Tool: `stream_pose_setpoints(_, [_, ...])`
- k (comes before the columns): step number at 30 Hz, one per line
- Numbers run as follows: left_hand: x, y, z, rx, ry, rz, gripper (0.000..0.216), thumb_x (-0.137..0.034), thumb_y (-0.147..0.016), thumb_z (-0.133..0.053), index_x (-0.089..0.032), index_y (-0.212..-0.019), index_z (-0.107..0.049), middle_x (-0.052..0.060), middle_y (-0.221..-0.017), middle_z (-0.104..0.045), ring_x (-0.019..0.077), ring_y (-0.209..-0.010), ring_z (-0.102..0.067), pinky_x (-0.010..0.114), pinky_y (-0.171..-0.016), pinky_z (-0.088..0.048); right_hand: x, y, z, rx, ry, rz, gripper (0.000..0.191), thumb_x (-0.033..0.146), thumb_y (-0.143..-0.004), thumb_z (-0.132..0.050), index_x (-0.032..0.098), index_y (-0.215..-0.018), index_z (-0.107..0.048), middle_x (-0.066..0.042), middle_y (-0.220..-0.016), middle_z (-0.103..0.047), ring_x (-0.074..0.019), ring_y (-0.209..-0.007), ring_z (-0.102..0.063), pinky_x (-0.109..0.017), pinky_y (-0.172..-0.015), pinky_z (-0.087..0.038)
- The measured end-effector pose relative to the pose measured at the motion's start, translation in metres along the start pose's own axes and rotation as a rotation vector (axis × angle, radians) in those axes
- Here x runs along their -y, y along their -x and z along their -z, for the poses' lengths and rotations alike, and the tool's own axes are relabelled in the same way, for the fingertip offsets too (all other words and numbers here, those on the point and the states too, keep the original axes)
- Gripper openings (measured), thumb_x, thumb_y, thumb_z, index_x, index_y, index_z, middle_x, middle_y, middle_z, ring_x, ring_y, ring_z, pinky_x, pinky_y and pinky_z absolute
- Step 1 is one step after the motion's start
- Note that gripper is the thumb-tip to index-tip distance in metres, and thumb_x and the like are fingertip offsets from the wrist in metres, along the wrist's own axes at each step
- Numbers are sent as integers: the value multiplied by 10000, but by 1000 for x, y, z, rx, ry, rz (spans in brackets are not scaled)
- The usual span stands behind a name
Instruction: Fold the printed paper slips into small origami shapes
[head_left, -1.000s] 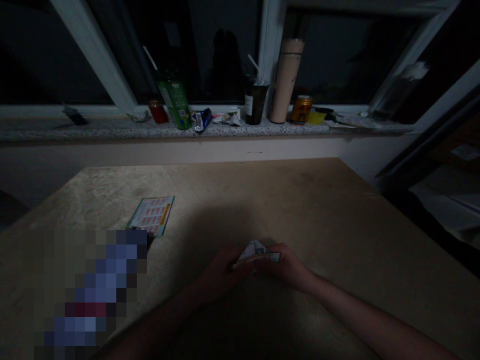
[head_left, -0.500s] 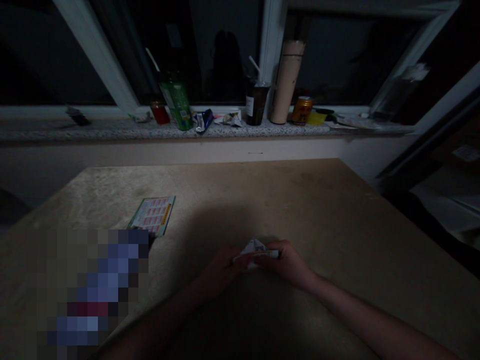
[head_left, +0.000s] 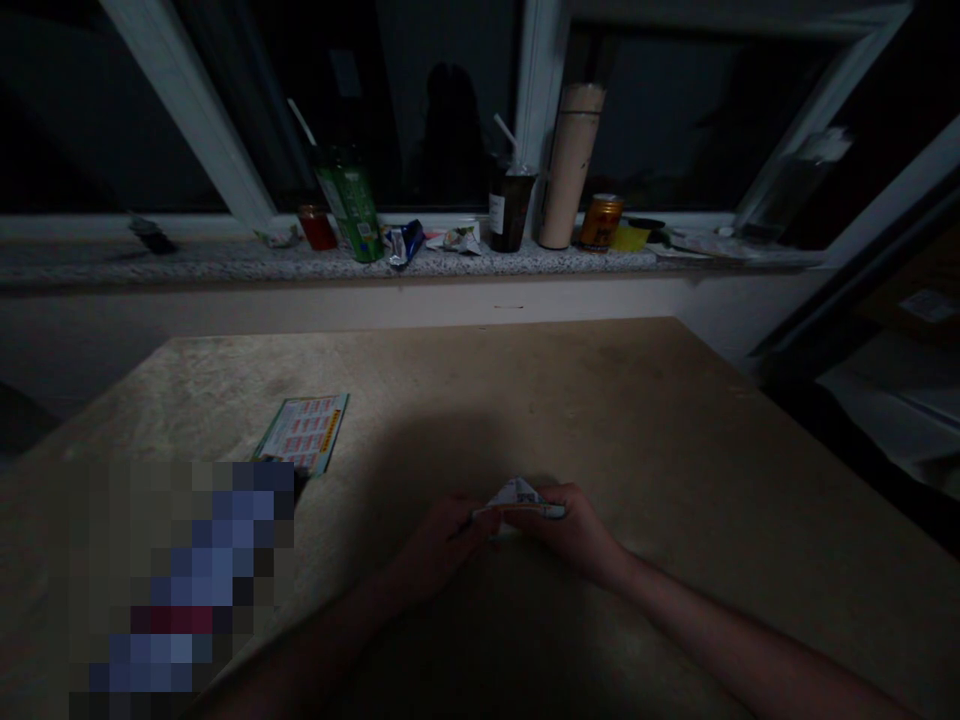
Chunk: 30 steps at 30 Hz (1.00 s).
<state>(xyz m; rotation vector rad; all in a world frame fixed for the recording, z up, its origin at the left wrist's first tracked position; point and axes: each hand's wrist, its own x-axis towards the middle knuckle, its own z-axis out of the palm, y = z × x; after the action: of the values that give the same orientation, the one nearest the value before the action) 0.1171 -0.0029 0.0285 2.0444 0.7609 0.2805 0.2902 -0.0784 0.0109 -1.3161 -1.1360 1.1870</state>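
A small folded piece of printed paper (head_left: 517, 497) is held just above the wooden table (head_left: 615, 420), near its front middle. My left hand (head_left: 442, 540) pinches its left end with closed fingers. My right hand (head_left: 574, 530) grips its right end, fingers curled round it. The paper's upper part rises to a point between the two hands. Both forearms reach in from the bottom edge. The light is dim.
A printed leaflet (head_left: 304, 432) lies flat on the table to the left. A blurred-out patch (head_left: 187, 580) covers the lower left. On the stone windowsill (head_left: 225, 262) stand a green bottle (head_left: 349, 205), a dark cup with straw (head_left: 510, 205), a tall beige tumbler (head_left: 570, 165), cans and wrappers.
The hands stay in place. The folded paper has been pressed a little flatter and lower between the fingers. The view has shifted slightly.
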Motion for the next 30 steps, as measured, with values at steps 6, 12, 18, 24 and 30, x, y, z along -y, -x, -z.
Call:
stream_pose_setpoints(6, [1, 1, 0, -75, 35, -2, 524, -455, -908, -338, -182, -489, -495, -22, -492, -482, 128, -556, -504, 213, -594, -378, 9, 0, 1, 28, -129, -29, 299, 439, -717, -678, 142, -685, -672, 12, -596, -551, -98, -529, -452, -218, -498, -359])
stream_pose_setpoints(12, [1, 1, 1, -102, 81, 10, 576, -465, -923, -297, -187, -453, -480, -21, -443, -473, 125, -516, -508, 216, -599, -381, 7, -3, 3, -21, -69, -83, 354, 479, -672, -706, 125, -698, -692, 13, -571, -574, -96, -506, -464, -223, -501, -361])
stream_pose_setpoints(18, [1, 1, 2, -69, 17, 19, 533, -498, -893, -337, -166, -532, -548, 1, -591, -545, 135, -583, -531, 215, -588, -385, 13, 2, 5, 45, -112, -39, 360, 490, -747, -639, 131, -731, -670, -8, -639, -603, -110, -549, -497, -229, -524, -386])
stream_pose_setpoints(24, [1, 2, 0, -96, -12, 24, 506, -465, -918, -310, -165, -630, -598, 10, -660, -595, 153, -658, -563, 236, -670, -407, 9, -1, 2, -1, -8, -13, 391, 520, -725, -644, 135, -656, -647, 16, -570, -537, -93, -499, -434, -213, -474, -343])
stream_pose_setpoints(30, [7, 1, 0, -47, 154, 80, 640, -533, -921, -251, -176, -484, -552, -5, -458, -526, 126, -491, -521, 206, -567, -404, 1, -3, 7, 18, 19, -6, 476, 570, -780, -557, 132, -617, -647, -3, -551, -566, -97, -496, -455, -209, -469, -340])
